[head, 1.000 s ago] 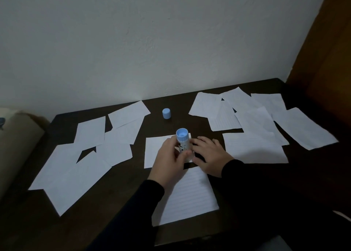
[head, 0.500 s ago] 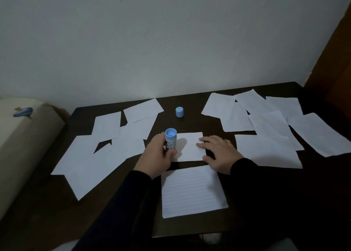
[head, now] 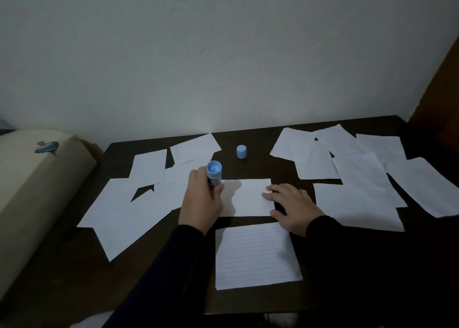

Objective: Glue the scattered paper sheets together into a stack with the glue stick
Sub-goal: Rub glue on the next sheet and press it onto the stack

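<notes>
From the head camera: the left hand (head: 202,202) grips the glue stick (head: 214,172) upright, fingers curled round it, at the left edge of a small sheet (head: 248,198) in the middle of the desk (head: 154,265). The right hand (head: 291,207) lies flat, fingers straight, pressing that sheet's right edge. A lined sheet (head: 255,255) lies near the front edge. The cap (head: 241,151) stands near the back edge, between loose sheets toward the left (head: 129,213) and right (head: 355,203) edges.

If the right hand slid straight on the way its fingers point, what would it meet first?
The right hand points left across the small sheet it presses. First in line is probably the left hand gripping the glue stick, though depth is uncertain.
</notes>
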A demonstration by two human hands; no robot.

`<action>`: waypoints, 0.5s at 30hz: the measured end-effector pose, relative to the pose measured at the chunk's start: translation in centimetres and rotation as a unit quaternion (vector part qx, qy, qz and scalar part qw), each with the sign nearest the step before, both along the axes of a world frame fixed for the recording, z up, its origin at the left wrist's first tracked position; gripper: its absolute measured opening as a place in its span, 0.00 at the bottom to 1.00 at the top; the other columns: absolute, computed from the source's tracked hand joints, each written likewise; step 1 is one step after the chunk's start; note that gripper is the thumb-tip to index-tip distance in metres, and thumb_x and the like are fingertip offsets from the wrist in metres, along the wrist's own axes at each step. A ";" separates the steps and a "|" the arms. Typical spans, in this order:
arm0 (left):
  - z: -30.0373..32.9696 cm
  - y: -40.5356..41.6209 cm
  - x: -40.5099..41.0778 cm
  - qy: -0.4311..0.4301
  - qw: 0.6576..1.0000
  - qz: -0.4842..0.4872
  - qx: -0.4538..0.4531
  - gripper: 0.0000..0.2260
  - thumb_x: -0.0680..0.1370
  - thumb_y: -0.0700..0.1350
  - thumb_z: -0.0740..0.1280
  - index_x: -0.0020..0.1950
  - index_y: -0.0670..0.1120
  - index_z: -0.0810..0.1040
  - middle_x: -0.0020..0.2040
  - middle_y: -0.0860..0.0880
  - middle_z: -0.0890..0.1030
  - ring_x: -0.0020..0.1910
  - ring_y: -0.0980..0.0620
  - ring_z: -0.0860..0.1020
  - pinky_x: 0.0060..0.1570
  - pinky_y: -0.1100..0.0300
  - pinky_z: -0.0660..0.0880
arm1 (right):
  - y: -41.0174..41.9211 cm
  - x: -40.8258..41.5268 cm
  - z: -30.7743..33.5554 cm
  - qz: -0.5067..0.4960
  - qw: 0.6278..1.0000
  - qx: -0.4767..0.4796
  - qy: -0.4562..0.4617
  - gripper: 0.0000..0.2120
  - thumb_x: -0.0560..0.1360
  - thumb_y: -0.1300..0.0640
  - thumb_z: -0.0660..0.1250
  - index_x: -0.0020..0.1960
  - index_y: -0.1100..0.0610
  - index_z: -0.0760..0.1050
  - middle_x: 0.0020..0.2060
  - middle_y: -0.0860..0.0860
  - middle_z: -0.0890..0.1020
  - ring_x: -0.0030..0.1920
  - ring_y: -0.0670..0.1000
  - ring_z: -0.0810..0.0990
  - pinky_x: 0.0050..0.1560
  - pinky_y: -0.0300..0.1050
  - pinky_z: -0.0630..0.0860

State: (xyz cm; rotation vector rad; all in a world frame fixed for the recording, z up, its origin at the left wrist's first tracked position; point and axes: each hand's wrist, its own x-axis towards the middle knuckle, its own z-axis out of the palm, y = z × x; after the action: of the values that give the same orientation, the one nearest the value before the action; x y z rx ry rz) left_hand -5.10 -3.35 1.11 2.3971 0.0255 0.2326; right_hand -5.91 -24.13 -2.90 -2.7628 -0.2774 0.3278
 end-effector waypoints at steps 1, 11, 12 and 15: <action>0.1 -0.6 0.1 -0.008 0.999 0.006 -0.036 0.12 0.78 0.41 0.67 0.58 0.48 0.69 0.53 0.52 0.70 0.50 0.55 0.73 0.52 0.63 0.70 | 0.0 0.0 0.0 -0.001 1.000 -0.001 0.001 0.23 0.80 0.50 0.58 0.75 0.46 0.61 0.75 0.42 0.58 0.76 0.48 0.51 0.75 0.59 0.49; -0.6 -7.1 4.6 0.019 0.993 -0.053 -0.101 0.14 0.77 0.43 0.68 0.60 0.49 0.70 0.55 0.52 0.73 0.53 0.59 0.71 0.54 0.64 0.69 | 0.3 1.0 0.3 -0.013 0.999 -0.035 0.008 0.29 0.80 0.41 0.55 0.78 0.47 0.52 0.78 0.43 0.50 0.77 0.51 0.44 0.75 0.59 0.48; -0.8 -7.6 4.7 0.022 0.993 -0.056 -0.102 0.13 0.77 0.43 0.68 0.60 0.50 0.70 0.55 0.52 0.73 0.53 0.59 0.71 0.54 0.63 0.69 | 0.2 1.1 0.3 -0.012 0.999 -0.040 0.021 0.29 0.80 0.41 0.55 0.78 0.47 0.53 0.78 0.43 0.50 0.77 0.51 0.45 0.75 0.59 0.48; -1.7 -8.3 4.8 0.036 0.993 -0.065 -0.094 0.12 0.78 0.43 0.67 0.59 0.49 0.70 0.56 0.50 0.73 0.53 0.58 0.71 0.55 0.62 0.70 | 0.0 1.4 0.6 -0.011 0.999 -0.041 0.017 0.29 0.79 0.40 0.56 0.77 0.48 0.55 0.77 0.43 0.53 0.77 0.52 0.47 0.75 0.58 0.51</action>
State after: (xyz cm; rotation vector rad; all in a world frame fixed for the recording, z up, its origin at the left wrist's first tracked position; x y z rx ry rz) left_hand -0.25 -11.63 -0.62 2.2094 -0.0710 0.0788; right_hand -4.48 -24.10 -2.35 -2.8355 -0.2295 0.3893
